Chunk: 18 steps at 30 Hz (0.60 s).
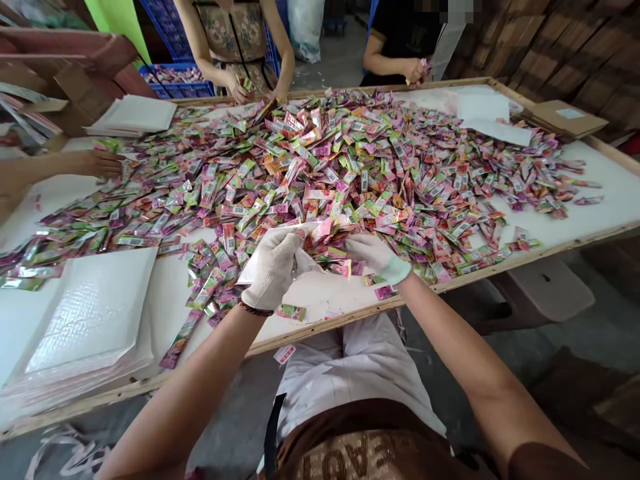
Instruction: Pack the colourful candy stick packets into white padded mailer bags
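My left hand [276, 267], in a white knit glove, is closed on the edge of a white padded mailer [257, 263], its thumb on top. Pink and green packets show at the mailer's right side; whether they are inside it I cannot tell. My right hand [375, 255], gloved in white with a pale green cuff, reaches into small foil snack packets [345, 268] just right of the mailer. Its fingers are stretched out and touch the packets; the fingertips are partly hidden. A wide heap of the same packets [320, 167] spreads beyond both hands.
A stack of white padded mailers [93, 313] lies at the left; another stack [133, 115] stands farther back. A wooden rim [310, 330] edges the table. One person's hand [103, 163] is at the left, and two people [235, 40] [400, 50] stand across. Flat cardboard [565, 119] lies right.
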### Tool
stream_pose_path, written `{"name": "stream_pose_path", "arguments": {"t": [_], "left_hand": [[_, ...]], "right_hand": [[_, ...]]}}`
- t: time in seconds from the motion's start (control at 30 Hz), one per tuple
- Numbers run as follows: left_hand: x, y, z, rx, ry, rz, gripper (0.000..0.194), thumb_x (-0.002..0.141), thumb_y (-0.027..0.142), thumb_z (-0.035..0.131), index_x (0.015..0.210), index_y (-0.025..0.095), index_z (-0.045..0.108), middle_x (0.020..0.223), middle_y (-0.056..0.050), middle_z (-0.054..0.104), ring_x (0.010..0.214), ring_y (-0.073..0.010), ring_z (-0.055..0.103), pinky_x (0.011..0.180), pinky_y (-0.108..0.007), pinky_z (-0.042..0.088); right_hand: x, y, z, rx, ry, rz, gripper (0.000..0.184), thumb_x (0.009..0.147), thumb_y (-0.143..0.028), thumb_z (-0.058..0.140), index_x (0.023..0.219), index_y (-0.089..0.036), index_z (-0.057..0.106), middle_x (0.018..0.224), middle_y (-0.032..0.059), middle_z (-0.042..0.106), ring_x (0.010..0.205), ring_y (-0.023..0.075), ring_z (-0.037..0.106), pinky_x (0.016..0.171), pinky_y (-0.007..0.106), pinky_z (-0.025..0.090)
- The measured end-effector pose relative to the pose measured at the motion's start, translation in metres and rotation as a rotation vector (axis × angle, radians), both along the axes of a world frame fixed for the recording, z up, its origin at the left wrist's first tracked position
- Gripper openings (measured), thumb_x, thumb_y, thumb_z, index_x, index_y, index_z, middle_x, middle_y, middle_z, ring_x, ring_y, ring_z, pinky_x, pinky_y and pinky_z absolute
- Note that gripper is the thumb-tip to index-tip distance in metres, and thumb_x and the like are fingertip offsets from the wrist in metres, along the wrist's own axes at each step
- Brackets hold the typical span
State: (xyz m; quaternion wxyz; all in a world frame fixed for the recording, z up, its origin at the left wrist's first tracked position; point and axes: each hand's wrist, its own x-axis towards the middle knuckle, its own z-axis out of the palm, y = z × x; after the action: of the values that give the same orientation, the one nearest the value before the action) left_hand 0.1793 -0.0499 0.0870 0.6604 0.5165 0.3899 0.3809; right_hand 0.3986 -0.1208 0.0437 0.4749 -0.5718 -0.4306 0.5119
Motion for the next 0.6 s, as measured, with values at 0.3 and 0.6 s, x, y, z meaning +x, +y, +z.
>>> {"name": "stream_pose_path", "arguments": {"t": [0.3,0.6], "left_hand": [[-0.018,0.026,0.080,0.236,0.366,-0.037,0.025,0.074,0.034,0.072,0.067,0.014,0.060,0.052,-0.001,0.056,0.043,-0.0100,0.051,0.045,-0.022,0.042],[-0.026,0.037,0.137,0.423,0.615,-0.082,0.014,0.077,0.020,0.064,0.066,0.010,0.064,0.057,0.001,0.051,0.060,-0.0121,0.056,0.067,-0.024,0.045]], "right_hand": [[0.001,0.039,0.120,0.143,-0.393,0.018,0.034,0.089,-0.030,0.062,0.059,-0.016,0.053,0.043,-0.0066,0.040,0.042,0.0060,0.036,0.042,0.021,0.026],[-0.006,0.029,0.169,0.207,-0.484,0.069,0.025,0.087,-0.024,0.063,0.066,-0.012,0.058,0.055,-0.0050,0.045,0.053,0.0048,0.047,0.047,0.016,0.031]]}}
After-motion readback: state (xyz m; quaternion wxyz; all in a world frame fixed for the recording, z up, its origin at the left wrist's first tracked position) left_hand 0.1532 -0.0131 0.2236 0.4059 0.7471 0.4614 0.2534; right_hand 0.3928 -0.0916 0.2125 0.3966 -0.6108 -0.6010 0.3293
